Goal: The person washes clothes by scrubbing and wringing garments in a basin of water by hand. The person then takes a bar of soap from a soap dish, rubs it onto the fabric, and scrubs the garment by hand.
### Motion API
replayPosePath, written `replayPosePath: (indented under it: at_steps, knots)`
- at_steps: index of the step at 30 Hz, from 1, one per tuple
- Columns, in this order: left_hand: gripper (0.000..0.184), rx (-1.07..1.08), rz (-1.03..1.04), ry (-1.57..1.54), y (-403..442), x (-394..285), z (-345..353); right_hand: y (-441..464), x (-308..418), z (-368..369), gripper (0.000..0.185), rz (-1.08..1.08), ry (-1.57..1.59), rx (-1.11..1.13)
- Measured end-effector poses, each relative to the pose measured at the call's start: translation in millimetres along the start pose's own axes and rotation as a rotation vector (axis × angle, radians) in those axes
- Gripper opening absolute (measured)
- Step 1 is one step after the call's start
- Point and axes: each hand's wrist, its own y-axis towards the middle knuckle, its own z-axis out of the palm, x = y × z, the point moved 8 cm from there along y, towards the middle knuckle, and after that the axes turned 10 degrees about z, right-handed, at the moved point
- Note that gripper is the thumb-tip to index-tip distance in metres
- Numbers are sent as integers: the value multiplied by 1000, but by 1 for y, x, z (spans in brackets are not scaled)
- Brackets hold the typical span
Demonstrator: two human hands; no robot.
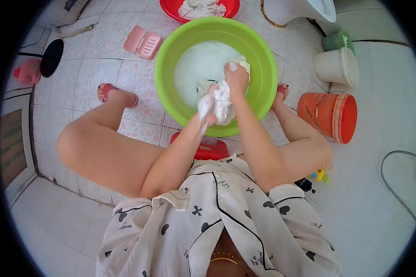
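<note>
A large green basin (163, 87) holds cloudy, sudsy water (194, 62). Over its near right part, a wet white cloth (223, 104) is bunched between my hands. My left hand (208, 107), covered in foam, is closed around the lower left of the cloth. Higher and to the right, my right hand (236, 79) grips it too, with foam on the knuckles. Something pale yellowish-white shows beside the right hand; whether it is cloth or soap I cannot tell. Some fabric with dark marks lies partly in the water by the left fingers.
A pink soap box (149, 45) lies with its lid up at the left. Behind the basin is a red basin (233, 6) with white cloth inside. An orange bucket (315, 111) lies tipped at the right, near a white bucket (333, 67). My feet flank the green basin.
</note>
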Motion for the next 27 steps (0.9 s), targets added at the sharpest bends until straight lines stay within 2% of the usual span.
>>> replayPosePath:
  at_steps: [2,4,5,8,11,12,14,15,16,17,18,19,20,23,26,27]
  knots:
    - [33,3,59,86,2,-9,2,0,-10,7,31,-21,128,11]
    - [31,-117,107,36,7,-20,-11,-18,-7,6,28,-104,324,7]
    - [31,-180,125,10,8,-23,-20,-34,-5,7,26,-138,322,70]
    - [27,-113,300,-3,31,-51,-57,-104,24,-7,19,-204,393,232]
    - [27,346,134,-247,46,-58,-57,-150,35,-10,22,-295,273,260]
    - [25,301,120,-250,45,-59,-62,-159,38,-10,23,-340,225,234]
    - [25,175,64,-586,47,-45,-73,-156,38,-4,28,-396,94,180]
    - [25,108,35,-752,49,-34,-80,-140,33,1,29,-337,13,152]
    - [26,181,111,-442,41,-26,-64,-118,29,5,30,-279,-66,125]
    - [26,236,191,-132,34,-17,-48,-82,18,6,32,-115,-48,105]
    - [27,8,170,-28,16,-10,-26,-45,4,5,33,53,-31,84]
    - [27,-217,140,80,-2,-10,-15,-15,-5,13,37,54,-62,116]
    - [29,-119,158,79,-7,-18,9,7,-17,21,40,51,-91,140]
    - [33,-241,161,346,-22,-46,15,12,-11,13,43,18,-1,289]
    - [36,-452,231,606,-27,-90,0,19,-36,22,40,276,629,607]
    - [36,-417,320,592,-19,-100,-7,18,-36,16,38,303,712,664]
